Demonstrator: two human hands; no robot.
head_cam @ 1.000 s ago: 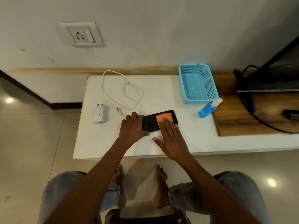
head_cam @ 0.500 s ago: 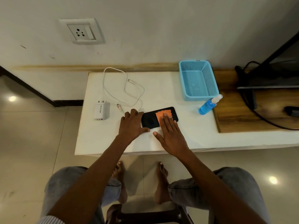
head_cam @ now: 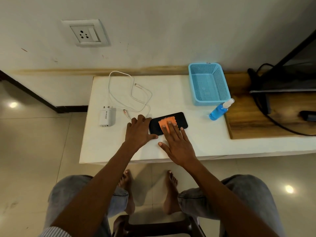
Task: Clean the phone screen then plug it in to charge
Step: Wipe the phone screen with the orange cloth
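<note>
Two hands on the job, and everything laid out along the white table point(head_cam: 171, 93) for a reason. Far left on the wall, the socket point(head_cam: 85, 33) sits above the table's left end, and right under that side lies the white charger adapter point(head_cam: 106, 117) on its back, pins toward the wall. Handy spot, I'd say, for the plugging-in that comes later. Beside it the white cable point(head_cam: 130, 93) lies in loose loops, both ends free, one connector just beside the left hand; not yet joined to adapter or phone.

Now the left hand point(head_cam: 139, 130): fingers curled over the phone's left end, thumb stretched along its near edge. That's a brace, by the look of it, so the handset doesn't skate across the smooth top while it's rubbed. The phone point(head_cam: 183, 122) itself lies flat, screen up, near the front middle of the table, long side running left to right.

On top of it, the orange cloth point(head_cam: 166, 121), pinned under the right hand point(head_cam: 177, 144). Fingers straight and together, pressing flat, thumb splayed out over bare table. Nothing gripped there, just pressure for wiping. So the cleaning step is in hand; charging not started.

Further right, the blue spray bottle point(head_cam: 219, 111) lies tipped on its side, touching the blue basket point(head_cam: 209, 82), well apart from the hands.
</note>
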